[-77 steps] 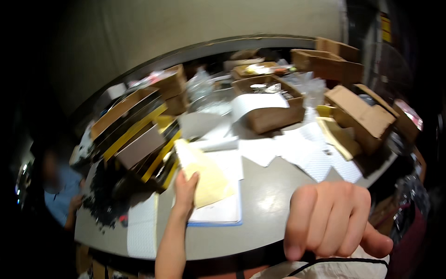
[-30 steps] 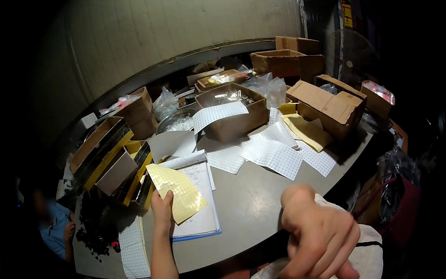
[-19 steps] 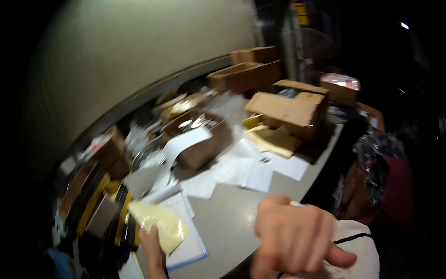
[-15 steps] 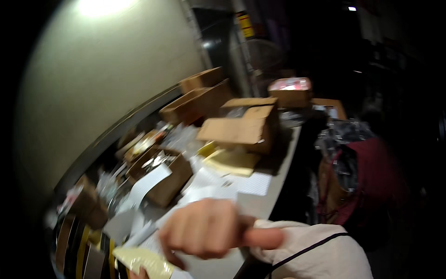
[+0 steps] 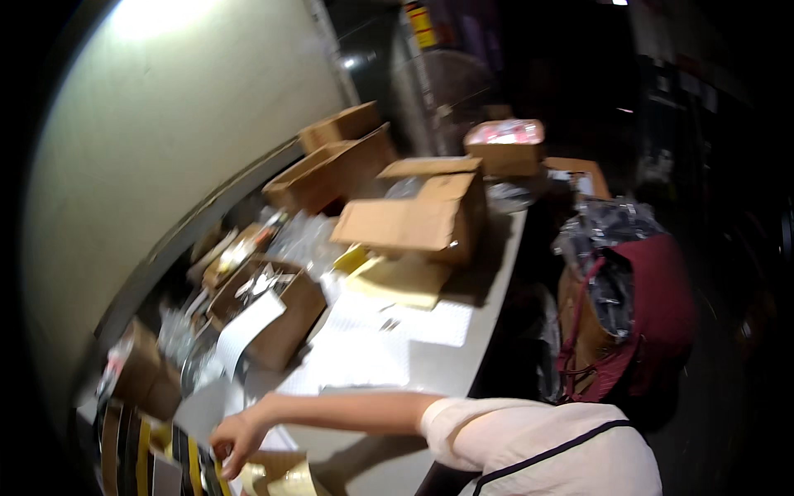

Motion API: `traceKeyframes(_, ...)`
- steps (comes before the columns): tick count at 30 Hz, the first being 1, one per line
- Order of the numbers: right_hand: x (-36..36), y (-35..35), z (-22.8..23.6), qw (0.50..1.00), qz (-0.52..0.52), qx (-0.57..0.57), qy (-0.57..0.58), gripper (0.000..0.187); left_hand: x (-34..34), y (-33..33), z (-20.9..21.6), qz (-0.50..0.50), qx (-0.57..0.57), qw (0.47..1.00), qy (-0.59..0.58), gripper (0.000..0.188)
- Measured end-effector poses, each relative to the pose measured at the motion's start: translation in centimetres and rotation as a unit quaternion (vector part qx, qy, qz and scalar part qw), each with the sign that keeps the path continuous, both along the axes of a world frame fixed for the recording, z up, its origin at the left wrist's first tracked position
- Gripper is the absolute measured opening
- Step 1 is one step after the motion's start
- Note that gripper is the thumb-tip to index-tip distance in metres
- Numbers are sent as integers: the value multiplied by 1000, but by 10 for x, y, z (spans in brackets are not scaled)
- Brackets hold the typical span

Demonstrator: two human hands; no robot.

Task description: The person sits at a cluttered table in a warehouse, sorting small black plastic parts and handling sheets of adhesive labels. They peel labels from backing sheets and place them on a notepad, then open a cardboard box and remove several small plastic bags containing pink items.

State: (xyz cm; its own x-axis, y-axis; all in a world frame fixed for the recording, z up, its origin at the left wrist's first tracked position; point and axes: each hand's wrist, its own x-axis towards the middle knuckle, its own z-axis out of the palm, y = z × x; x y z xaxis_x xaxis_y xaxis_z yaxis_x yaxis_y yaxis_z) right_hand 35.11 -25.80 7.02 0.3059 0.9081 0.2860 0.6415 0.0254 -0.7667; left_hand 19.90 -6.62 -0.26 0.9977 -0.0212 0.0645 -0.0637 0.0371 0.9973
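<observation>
My right hand [image 5: 237, 438] reaches across to the lower left, its arm in a cream sleeve with a dark stripe. Its fingers are curled together, and whatever they may hold is hidden. Just below and right of it lies a pale yellow packet [image 5: 291, 479], cut off by the lower edge. Beside the hand on the left stand black-and-yellow striped boxes or rolls [image 5: 184, 455]. White textured sheets [image 5: 356, 351] lie on the table [image 5: 447, 374], with a few small objects on them. My left hand does not show.
An open carton [image 5: 405, 221] stands behind a yellow padded envelope [image 5: 405, 279]. Left of the sheets is a small box [image 5: 285, 326] with metal-looking pieces and a paper strip [image 5: 248, 326]. A dark red bag [image 5: 653, 306] with clear plastic sits right of the table.
My right hand has swung from the middle foreground to the lower left, beside the striped things. The fingertips at the lower edge are gone from view. The camera view has shifted slightly.
</observation>
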Motion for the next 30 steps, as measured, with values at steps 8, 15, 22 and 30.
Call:
traceKeyframes(8,8,-2,-28,988,40,-101,114,44,-2,24,11,-96,-14,994,48,66)
traceKeyframes(15,68,-14,-61,974,-174,12,142,25,17,61,0,85,-85,992,50,40)
traceKeyframes(22,44,-2,-43,963,-215,-42,160,25,6,58,-13,205,-21,978,36,23)
traceKeyframes(30,31,-6,-43,964,-114,-177,163,18,34,79,-47,163,13,985,-44,26)
